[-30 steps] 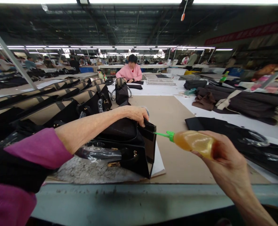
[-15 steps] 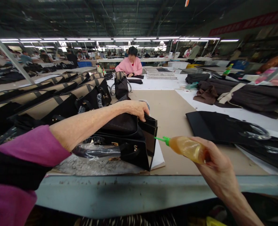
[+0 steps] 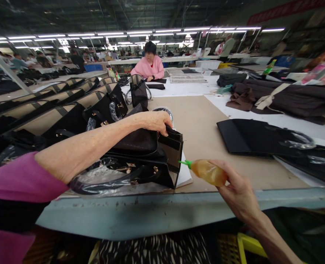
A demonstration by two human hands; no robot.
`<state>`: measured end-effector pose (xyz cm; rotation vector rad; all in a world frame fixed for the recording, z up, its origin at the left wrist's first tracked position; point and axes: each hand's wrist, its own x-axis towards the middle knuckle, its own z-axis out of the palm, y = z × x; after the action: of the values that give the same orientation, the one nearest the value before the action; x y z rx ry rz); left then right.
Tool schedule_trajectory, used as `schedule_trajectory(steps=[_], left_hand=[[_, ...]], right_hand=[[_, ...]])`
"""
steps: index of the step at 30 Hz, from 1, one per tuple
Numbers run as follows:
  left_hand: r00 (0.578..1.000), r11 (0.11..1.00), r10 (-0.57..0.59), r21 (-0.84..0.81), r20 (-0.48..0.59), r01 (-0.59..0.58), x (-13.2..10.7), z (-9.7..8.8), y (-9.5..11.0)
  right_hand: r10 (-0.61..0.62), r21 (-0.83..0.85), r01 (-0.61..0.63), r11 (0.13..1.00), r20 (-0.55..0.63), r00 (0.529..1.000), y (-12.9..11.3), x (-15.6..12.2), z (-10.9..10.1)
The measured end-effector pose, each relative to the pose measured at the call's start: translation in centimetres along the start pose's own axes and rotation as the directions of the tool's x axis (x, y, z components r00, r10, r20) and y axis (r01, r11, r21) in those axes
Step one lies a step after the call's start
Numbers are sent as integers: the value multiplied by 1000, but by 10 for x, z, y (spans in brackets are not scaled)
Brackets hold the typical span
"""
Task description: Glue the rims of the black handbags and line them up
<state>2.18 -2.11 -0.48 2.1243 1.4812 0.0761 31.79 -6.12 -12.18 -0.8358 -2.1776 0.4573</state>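
A black handbag with gold fittings and plastic-wrapped handles lies on its side near the table's front edge, its open end facing right. My left hand reaches across it and grips the upper edge of that opening, thumb and fingers closed on the rim. In my right hand is a squeeze bottle of amber liquid, held nearly level with its green nozzle pointing left. The nozzle tip is at the bag's open end; whether it touches the edge I cannot tell. Some fingers of both hands are hidden.
Rows of black handbags with beige linings stand at left. Flat black bag pieces lie at right, before a dark fabric bundle. Brown board covers the worktable. A person in pink sits across. A yellow crate is below.
The view has tilted down slightly, so the table appears higher. My right hand and the bottle have shifted a little left relative to the bag. My left hand keeps its grip.
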Motion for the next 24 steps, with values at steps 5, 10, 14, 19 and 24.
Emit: schedule_trajectory(steps=[5, 10, 14, 19, 24], left_hand=[[998, 999, -43, 17, -49, 44, -17, 11, 13], [994, 997, -68, 26, -80, 71, -41, 28, 23], [986, 992, -19, 122, -167, 40, -59, 47, 26], [960, 946, 36, 320, -278, 58, -77, 69, 32], [934, 863, 78, 493, -349, 112, -92, 73, 43]], right_hand=[[21, 7, -22, 1000, 68, 997, 8, -11, 12], [126, 44, -131, 990, 99, 987, 24, -30, 24], [256, 159, -270, 950, 105, 961, 34, -41, 27], [361, 318, -372, 872, 95, 928, 36, -43, 28], [439, 529, -448, 720, 152, 885, 32, -41, 28]])
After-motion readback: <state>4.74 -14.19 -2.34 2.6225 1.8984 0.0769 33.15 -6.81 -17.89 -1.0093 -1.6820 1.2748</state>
